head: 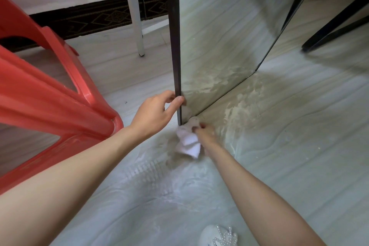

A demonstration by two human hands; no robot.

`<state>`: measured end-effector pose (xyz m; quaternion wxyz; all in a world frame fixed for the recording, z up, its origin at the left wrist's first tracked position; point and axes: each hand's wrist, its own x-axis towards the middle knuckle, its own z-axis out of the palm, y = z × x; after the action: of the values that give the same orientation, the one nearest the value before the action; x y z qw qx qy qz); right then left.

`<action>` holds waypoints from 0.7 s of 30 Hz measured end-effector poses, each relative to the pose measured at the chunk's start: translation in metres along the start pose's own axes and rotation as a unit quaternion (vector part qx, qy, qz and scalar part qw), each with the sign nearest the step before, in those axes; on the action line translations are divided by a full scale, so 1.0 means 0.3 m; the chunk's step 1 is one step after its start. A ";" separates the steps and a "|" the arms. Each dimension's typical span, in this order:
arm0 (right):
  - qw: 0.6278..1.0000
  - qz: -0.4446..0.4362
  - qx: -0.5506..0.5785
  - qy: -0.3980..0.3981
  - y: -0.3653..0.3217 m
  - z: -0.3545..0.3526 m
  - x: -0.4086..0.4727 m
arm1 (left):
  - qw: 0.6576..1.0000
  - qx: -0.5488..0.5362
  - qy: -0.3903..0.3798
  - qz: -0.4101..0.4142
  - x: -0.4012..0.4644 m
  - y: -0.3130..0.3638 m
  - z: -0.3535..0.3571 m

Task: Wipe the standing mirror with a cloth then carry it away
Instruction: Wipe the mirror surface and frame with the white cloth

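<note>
Head view: standing mirror (219, 36) standing upright on the pale floor (299, 146). Left hand (153, 114) is pinching its dark frame edge, steadying. Right hand (205, 131) is clutching the white cloth (188, 142) at the bottom corner. Step: wiping, apparently finishing low. Next: carrying needs a firmer two-handed hold.

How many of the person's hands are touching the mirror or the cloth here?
2: the left hand grips the mirror frame's lower edge; the right hand holds the cloth at its bottom corner.
</note>
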<state>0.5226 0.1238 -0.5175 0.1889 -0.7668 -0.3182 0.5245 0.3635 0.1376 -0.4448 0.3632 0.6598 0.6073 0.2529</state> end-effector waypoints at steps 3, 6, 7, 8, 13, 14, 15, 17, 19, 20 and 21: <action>0.988 0.006 0.114 0.106 -0.049 -0.008 0.035 | 1.000 0.019 0.009 0.007 0.001 0.009 -0.007; 0.976 -0.001 0.208 0.062 -0.092 0.051 0.004 | 0.999 0.035 0.014 0.036 -0.010 0.026 -0.017; 0.972 -0.005 0.226 0.060 -0.101 0.062 -0.014 | 0.998 0.037 0.014 0.042 -0.015 0.034 -0.022; 0.971 -0.008 0.231 0.059 -0.105 0.066 -0.028 | 0.998 0.037 0.014 0.042 -0.018 0.037 -0.025; 0.963 -0.051 0.260 0.056 -0.174 0.027 -0.098 | 1.000 0.019 -0.005 -0.021 -0.021 0.057 -0.033; 0.959 -0.063 0.270 0.056 -0.198 0.019 -0.118 | 0.999 0.014 -0.011 -0.028 -0.021 0.067 -0.040; 0.956 -0.075 0.277 0.053 -0.222 0.010 -0.140 | 0.999 0.009 -0.016 -0.034 -0.019 0.076 -0.049; 0.954 -0.097 0.281 0.033 -0.260 -0.012 -0.189 | 0.999 0.003 -0.031 -0.044 -0.019 0.099 -0.078; 0.956 -0.124 0.264 0.002 -0.288 -0.040 -0.238 | 0.998 -0.020 -0.035 -0.051 -0.017 0.115 -0.107; 0.957 -0.146 0.251 -0.003 -0.307 -0.057 -0.264 | 0.998 -0.032 -0.030 -0.048 -0.015 0.128 -0.125; 0.955 -0.176 0.239 0.012 -0.319 -0.074 -0.283 | 0.998 -0.041 -0.025 -0.046 -0.016 0.135 -0.134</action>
<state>0.4946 0.1361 -0.3915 0.4596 -0.6374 -0.3112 0.5345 0.3566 0.1397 -0.3879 0.4165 0.6220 0.6165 0.2439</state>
